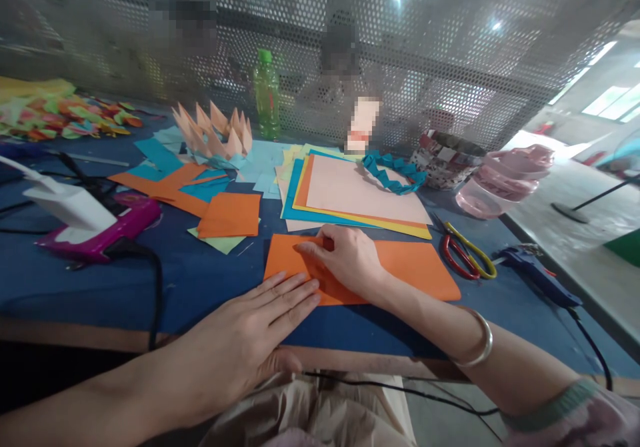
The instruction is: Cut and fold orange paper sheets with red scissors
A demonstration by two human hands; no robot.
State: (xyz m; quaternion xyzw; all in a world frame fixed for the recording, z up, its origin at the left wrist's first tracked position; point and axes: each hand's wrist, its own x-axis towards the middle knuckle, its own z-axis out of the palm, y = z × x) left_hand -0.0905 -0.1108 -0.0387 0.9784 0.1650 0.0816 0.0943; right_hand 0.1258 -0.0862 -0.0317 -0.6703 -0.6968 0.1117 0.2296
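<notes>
Resting the left hand (245, 333) open and flat, fingertips touching an orange paper sheet (423, 270) near the front edge of the blue table (125, 293); pressing the right hand (345, 257) down on the sheet, possibly pinching it.

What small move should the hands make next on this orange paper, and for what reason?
Probably the left hand should slide forward and press the orange paper sheet flat. Its fingertips only just reach the sheet's near edge, while the right hand rests on the sheet alone, so steadying it from a second side seems sensible.
</notes>
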